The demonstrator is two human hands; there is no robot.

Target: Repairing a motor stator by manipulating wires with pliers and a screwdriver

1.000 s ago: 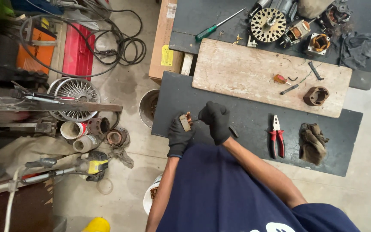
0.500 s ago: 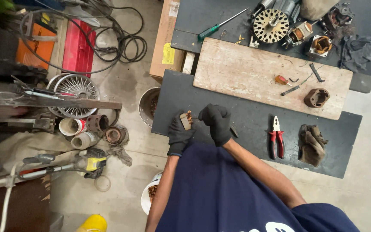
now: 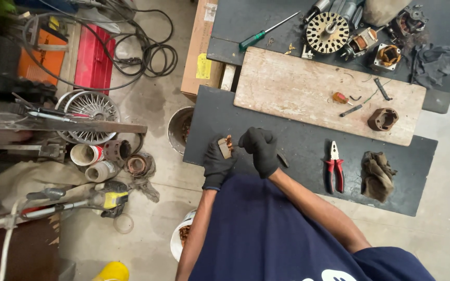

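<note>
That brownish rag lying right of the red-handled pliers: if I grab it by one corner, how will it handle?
The rag lies crumpled in soft folds on the dark board, so it will probably droop and unfold rather than lift as one piece. It looks light. Pushed, it would likely bunch up, not slide cleanly. The pliers lie apart from it, so they should stay put.

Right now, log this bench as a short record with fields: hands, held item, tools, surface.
left hand: black glove, grips a small block with copper wire
right hand: black glove, fingers at the block's wire end
pliers: red handles, flat on the dark mat, right of the hands
rag: brown, crumpled, beside the pliers
wooden board: holds a small brown ring part
screwdriver: green handle, far mat
</note>
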